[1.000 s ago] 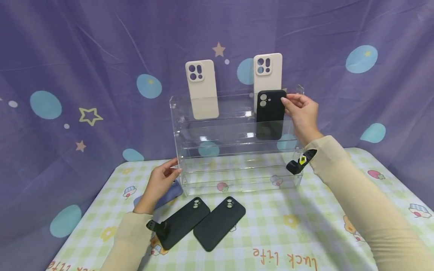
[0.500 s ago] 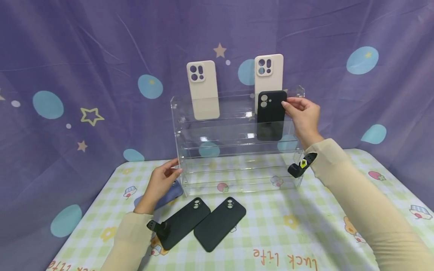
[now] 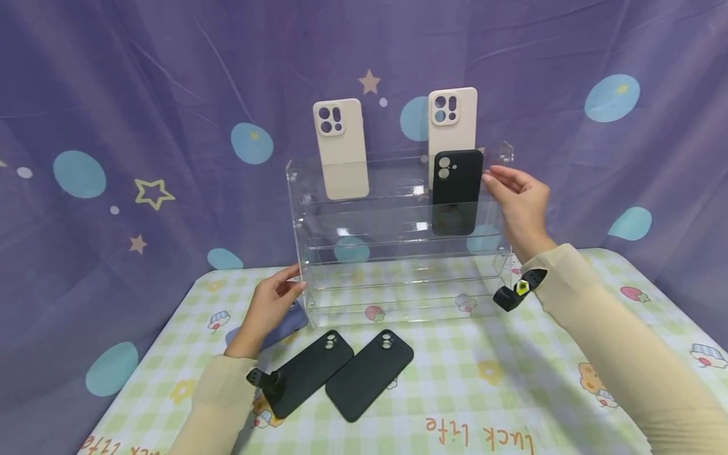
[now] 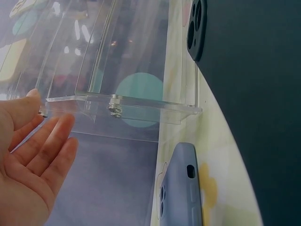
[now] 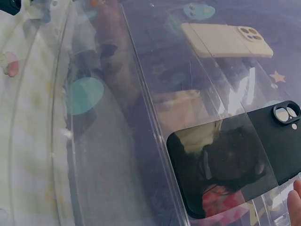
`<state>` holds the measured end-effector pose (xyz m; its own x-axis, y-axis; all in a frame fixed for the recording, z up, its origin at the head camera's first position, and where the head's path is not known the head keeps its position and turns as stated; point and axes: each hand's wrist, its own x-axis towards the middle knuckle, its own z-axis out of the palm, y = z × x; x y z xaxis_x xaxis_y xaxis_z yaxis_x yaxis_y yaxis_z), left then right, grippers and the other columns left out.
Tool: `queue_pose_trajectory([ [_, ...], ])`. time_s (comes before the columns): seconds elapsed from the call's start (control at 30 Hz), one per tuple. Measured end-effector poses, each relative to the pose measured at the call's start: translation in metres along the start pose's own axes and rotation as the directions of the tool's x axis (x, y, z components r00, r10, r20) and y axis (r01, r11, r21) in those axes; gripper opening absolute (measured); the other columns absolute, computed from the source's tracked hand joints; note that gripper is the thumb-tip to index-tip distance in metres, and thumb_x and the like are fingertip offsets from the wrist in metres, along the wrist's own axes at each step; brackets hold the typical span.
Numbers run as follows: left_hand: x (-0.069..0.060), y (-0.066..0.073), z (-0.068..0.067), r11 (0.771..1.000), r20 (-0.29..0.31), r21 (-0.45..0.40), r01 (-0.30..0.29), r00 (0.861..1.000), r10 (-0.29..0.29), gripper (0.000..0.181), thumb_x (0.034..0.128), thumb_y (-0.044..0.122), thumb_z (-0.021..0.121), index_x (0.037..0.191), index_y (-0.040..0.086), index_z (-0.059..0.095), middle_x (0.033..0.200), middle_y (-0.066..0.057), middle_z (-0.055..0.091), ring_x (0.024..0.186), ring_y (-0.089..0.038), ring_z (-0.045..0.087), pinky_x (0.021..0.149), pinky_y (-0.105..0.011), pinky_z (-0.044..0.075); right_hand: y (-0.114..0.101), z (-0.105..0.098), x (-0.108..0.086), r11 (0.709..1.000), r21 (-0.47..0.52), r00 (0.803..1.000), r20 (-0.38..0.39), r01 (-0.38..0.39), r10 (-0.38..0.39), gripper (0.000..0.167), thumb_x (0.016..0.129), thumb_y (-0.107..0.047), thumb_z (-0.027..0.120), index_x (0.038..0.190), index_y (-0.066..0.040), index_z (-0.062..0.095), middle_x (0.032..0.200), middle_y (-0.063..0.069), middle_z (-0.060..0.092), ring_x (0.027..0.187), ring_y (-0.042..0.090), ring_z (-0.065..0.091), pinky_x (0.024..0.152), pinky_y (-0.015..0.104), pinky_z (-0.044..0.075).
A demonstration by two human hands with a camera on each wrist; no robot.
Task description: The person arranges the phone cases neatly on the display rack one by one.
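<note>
A clear acrylic tiered display rack [image 3: 398, 272] stands on the table. Its left side edge is pinched between the thumb and index finger of my left hand [image 3: 270, 309]; the other fingers stay extended in the left wrist view. A black phone case [image 3: 457, 189] leans upright in the second tier at the right, in front of a white phone case [image 3: 461, 129] in the top tier. Just right of the black case is my right hand [image 3: 523, 202], its fingertips slightly apart from the case edge and holding nothing. Another white phone case [image 3: 344, 151] stands at the top left.
Two black phone cases, one left [image 3: 309, 376] and one right [image 3: 370, 376], lie on the checked tablecloth [image 3: 483, 417] before the rack. A blue phone case [image 4: 181, 188] lies beside the rack's left side, partly behind my left hand. A purple curtain [image 3: 170, 76] hangs behind.
My right hand has let go of the black phone case and moved slightly right and down. The case stays in the second tier. My left hand keeps its place on the rack.
</note>
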<state>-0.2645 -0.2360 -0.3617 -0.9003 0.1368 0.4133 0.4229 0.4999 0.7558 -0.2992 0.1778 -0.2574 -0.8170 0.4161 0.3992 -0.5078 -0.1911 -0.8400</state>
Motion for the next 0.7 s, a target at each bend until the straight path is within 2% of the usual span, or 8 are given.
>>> queue_pose_trajectory([
  [0.23,0.000,0.002,0.000,1.000,0.000,-0.007,0.013,1.000,-0.013,0.042,0.0909,0.008,0.062,0.130,-0.004,0.053,0.123,-0.022,0.059,0.091,-0.014,0.065,0.064,-0.018,0.049,-0.001,-0.022,-0.018,1.000,-0.022,0.998,0.062,0.007,-0.005,0.032,0.076,-0.003,0.077,0.106,0.005,0.069,0.086,-0.004,0.073,0.081,0.006,0.068,0.074,0.015,0.051],
  [0.33,0.001,0.004,0.001,1.000,0.001,-0.003,0.018,1.000,-0.018,0.042,0.0911,0.008,0.062,0.130,-0.004,0.053,0.124,-0.022,0.059,0.094,-0.019,0.065,0.065,-0.018,0.050,0.000,-0.037,-0.028,0.998,-0.067,0.997,0.080,0.010,-0.005,0.033,0.078,-0.005,0.076,0.107,0.006,0.067,0.086,-0.006,0.073,0.082,0.005,0.068,0.075,0.014,0.050],
  [0.43,0.005,0.007,0.002,1.000,-0.013,0.013,0.010,1.000,-0.010,0.044,0.0908,0.008,0.062,0.131,-0.005,0.051,0.124,-0.022,0.059,0.099,-0.030,0.064,0.074,-0.022,0.052,0.004,-0.052,-0.038,0.992,-0.123,0.996,0.089,0.005,0.006,0.036,0.079,-0.007,0.076,0.110,0.007,0.066,0.087,-0.008,0.073,0.083,0.004,0.068,0.075,0.013,0.050],
  [0.6,0.006,0.021,-0.003,0.999,-0.090,0.037,-0.002,0.996,0.006,0.048,0.0901,0.005,0.062,0.134,-0.006,0.047,0.127,-0.023,0.057,0.108,-0.036,0.059,0.089,-0.040,0.049,0.017,-0.076,-0.053,0.988,-0.153,0.996,0.090,-0.015,0.029,0.029,0.080,-0.006,0.074,0.108,0.001,0.069,0.089,-0.008,0.072,0.085,0.003,0.067,0.075,0.012,0.049],
  [0.7,0.002,0.035,-0.009,1.000,-0.155,0.014,-0.010,0.988,0.012,0.050,0.0895,0.005,0.063,0.136,-0.005,0.046,0.129,-0.022,0.055,0.112,-0.036,0.057,0.093,-0.043,0.046,0.029,-0.086,-0.061,0.992,-0.115,0.995,0.077,-0.050,0.059,0.025,0.080,-0.002,0.073,0.105,-0.002,0.070,0.089,-0.007,0.072,0.085,0.003,0.067,0.074,0.013,0.050],
])
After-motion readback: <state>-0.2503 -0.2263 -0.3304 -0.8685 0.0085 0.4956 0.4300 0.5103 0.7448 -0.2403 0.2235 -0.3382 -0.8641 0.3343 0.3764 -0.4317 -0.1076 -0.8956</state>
